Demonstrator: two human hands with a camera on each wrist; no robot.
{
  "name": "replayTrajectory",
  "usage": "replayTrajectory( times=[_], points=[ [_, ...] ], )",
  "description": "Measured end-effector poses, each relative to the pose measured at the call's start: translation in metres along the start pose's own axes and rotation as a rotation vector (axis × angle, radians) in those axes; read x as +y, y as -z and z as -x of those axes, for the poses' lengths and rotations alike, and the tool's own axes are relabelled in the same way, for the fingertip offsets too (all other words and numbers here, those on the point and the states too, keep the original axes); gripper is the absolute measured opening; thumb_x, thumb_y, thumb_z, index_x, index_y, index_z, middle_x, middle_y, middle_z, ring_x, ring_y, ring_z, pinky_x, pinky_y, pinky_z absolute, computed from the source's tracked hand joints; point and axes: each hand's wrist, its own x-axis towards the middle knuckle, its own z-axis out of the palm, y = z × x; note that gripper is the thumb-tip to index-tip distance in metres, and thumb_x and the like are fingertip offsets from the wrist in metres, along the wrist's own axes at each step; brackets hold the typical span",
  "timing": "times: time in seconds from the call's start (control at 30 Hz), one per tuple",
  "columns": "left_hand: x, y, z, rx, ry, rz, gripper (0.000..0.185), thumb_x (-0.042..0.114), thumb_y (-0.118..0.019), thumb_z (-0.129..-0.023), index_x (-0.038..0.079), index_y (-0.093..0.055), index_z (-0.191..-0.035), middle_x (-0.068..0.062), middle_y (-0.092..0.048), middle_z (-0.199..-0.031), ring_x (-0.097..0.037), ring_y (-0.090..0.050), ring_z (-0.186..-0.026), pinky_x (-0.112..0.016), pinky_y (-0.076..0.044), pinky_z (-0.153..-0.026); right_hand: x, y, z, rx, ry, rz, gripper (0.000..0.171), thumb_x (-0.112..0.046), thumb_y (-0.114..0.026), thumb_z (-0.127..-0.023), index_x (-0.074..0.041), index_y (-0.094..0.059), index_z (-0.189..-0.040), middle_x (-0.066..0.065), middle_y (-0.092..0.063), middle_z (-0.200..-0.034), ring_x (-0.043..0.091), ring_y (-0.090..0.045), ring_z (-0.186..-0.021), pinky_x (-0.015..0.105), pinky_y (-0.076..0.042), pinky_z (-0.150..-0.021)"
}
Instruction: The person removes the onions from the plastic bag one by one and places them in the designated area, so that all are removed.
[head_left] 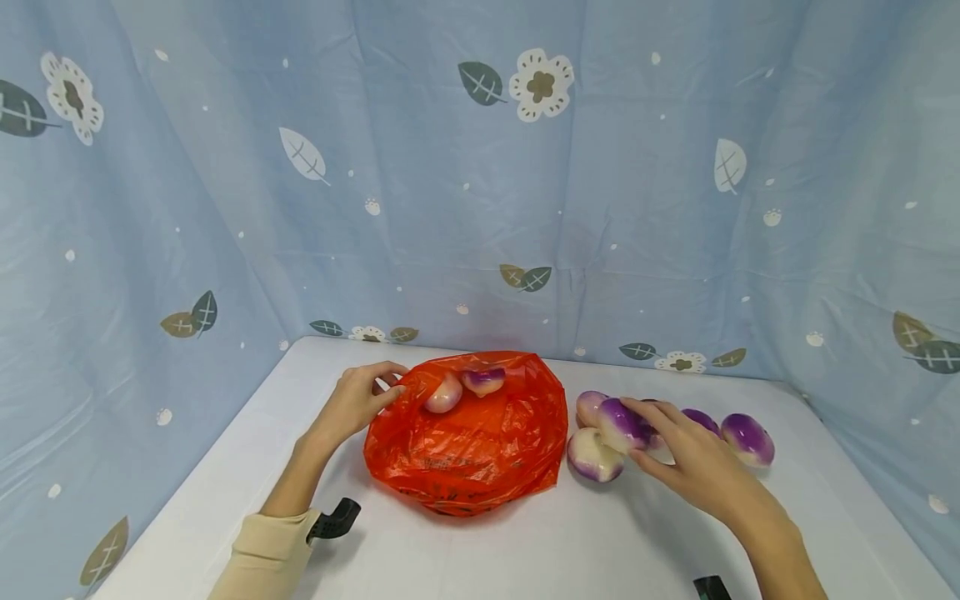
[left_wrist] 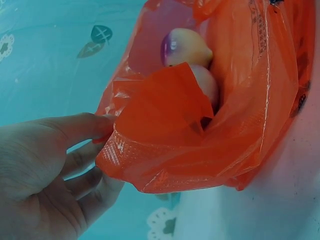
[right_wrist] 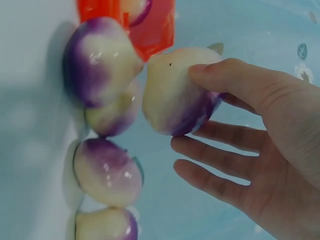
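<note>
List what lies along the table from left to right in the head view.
Left hand pinching the bag's rim → orange plastic bag with two turnips inside → turnip held by the right hand → right hand → far-right turnip.

The left arm wears a cream long sleeve (head_left: 266,554) with a black wrist strap (head_left: 333,518); the right forearm is bare, with a black mount (head_left: 711,587) at its wrist.

One orange plastic bag (head_left: 480,450), two turnips inside (head_left: 444,393), five turnips outside (head_left: 594,455)
</note>
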Motion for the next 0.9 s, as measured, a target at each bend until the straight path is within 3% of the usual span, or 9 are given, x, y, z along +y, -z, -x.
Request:
replayTrajectory(
  times=[0.3, 0.47, 0.7, 0.9],
  points=[
    [-0.001, -0.001, 0.0, 0.005, 0.002, 0.002, 0.022, 0.008, -0.071, -0.088, 0.011, -0.07, -0.111, -0.01, -0.073, -0.09, -0.014, -0.065, -0.062, -0.019, -0.054, -0.053, 0.013, -0.002, 0.013, 0.067, 0.057, 0.066, 0.062, -0.028, -0.081, -0.08, -0.02, -0.054, -0.135, 0.006, -0.064, -0.126, 0.031, -0.065, -0.11, 0.071, -0.047, -0.083],
    [-0.001, -0.001, 0.001, 0.003, -0.007, 0.001, 0.022, 0.008, -0.071, -0.089, 0.01, -0.07, -0.111, -0.011, -0.073, -0.091, -0.014, -0.065, -0.063, -0.019, -0.054, -0.053, 0.021, -0.005, 0.02, 0.088, 0.071, 0.095, 0.065, -0.029, -0.083, -0.076, -0.018, -0.055, -0.134, 0.011, -0.066, -0.124, 0.032, -0.067, -0.107, 0.073, -0.046, -0.081],
    [-0.001, -0.001, 0.0, 0.004, -0.001, 0.0, 0.022, 0.008, -0.07, -0.089, 0.01, -0.07, -0.111, -0.011, -0.073, -0.091, -0.015, -0.066, -0.062, -0.019, -0.054, -0.053, 0.031, -0.009, 0.027, 0.087, 0.078, 0.012, 0.068, -0.022, -0.083, -0.076, -0.021, -0.053, -0.137, 0.016, -0.064, -0.126, 0.041, -0.063, -0.112, 0.081, -0.03, -0.093],
    [-0.001, -0.001, 0.0, 0.0, 0.016, 0.0, 0.022, 0.008, -0.07, -0.089, 0.01, -0.07, -0.111, -0.011, -0.073, -0.091, -0.016, -0.066, -0.063, -0.019, -0.054, -0.053, 0.038, -0.013, 0.03, 0.075, 0.081, 0.005, 0.068, -0.021, -0.082, -0.076, -0.018, -0.053, -0.137, 0.021, -0.063, -0.127, 0.048, -0.059, -0.116, 0.08, -0.028, -0.095]
  ],
)
